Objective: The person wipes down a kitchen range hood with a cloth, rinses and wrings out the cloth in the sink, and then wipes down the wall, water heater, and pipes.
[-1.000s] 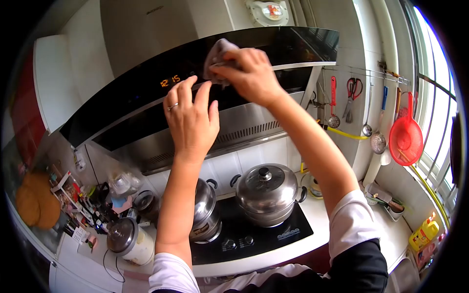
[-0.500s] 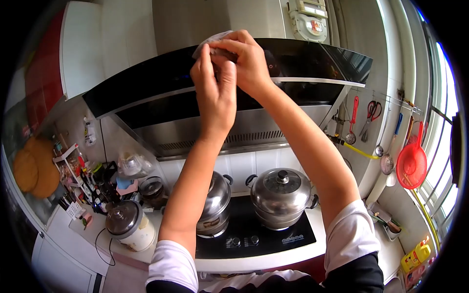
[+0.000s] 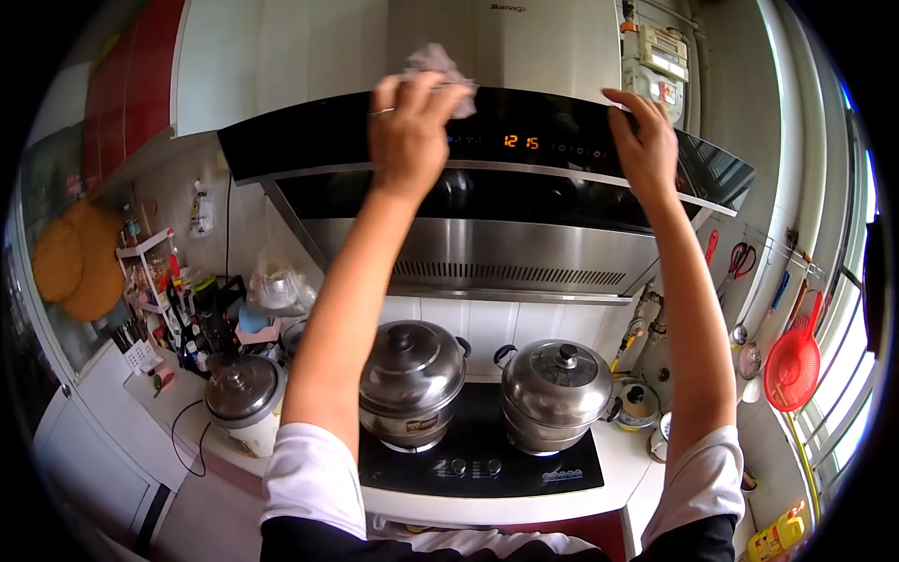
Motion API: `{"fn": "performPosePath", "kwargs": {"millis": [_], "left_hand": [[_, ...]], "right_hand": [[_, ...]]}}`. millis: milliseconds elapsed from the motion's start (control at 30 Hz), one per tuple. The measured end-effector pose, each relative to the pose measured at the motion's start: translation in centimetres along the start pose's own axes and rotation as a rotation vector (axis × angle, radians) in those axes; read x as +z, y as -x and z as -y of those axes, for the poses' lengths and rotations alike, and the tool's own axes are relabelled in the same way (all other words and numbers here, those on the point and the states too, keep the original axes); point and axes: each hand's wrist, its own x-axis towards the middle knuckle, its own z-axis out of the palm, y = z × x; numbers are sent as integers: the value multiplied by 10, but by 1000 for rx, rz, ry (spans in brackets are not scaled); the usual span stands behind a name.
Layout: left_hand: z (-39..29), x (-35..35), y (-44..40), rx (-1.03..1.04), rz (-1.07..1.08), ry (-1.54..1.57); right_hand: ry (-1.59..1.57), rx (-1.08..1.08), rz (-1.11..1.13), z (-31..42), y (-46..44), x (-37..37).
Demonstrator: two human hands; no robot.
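My left hand [image 3: 409, 140] has its fingers wrapped on a crumpled greyish cloth [image 3: 440, 67], held at the upper edge of the black range hood [image 3: 543, 110]. Lit digits on the hood panel read 12 15, to the right of that hand. My right hand [image 3: 644, 140] is raised in front of the hood's right part, empty, its fingers apart and slightly bent. Below the arms, two lidded steel pots [image 3: 412, 367] [image 3: 557, 384] stand on the black stove [image 3: 482, 459].
A lidded container [image 3: 245, 398] and a rack of bottles [image 3: 150, 272] stand on the left counter. Ladles and a red strainer [image 3: 792, 367] hang at the right by the window. A gas meter [image 3: 657, 75] is above, and a yellow bottle [image 3: 777, 534] at the lower right.
The cloth has passed from my right hand to my left. My hands have moved apart, the right one rightward. The view has turned left, and the hood's digits show again.
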Motion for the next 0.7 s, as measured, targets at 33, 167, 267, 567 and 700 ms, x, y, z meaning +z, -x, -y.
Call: {"fn": "performPosePath", "kwargs": {"millis": [33, 167, 267, 567, 700], "left_hand": [[19, -9, 8, -37, -31, -55], [107, -43, 61, -279, -119, -283], [158, -47, 100, -577, -226, -385], [37, -16, 148, -313, -1, 95], [19, 19, 180, -621, -36, 119]], "right_hand": [[68, -53, 1, -13, 3, -5], [292, -60, -50, -57, 14, -23], [338, 110, -109, -81, 19, -31], [354, 36, -184, -74, 56, -38], [248, -86, -50, -35, 94, -77]]}}
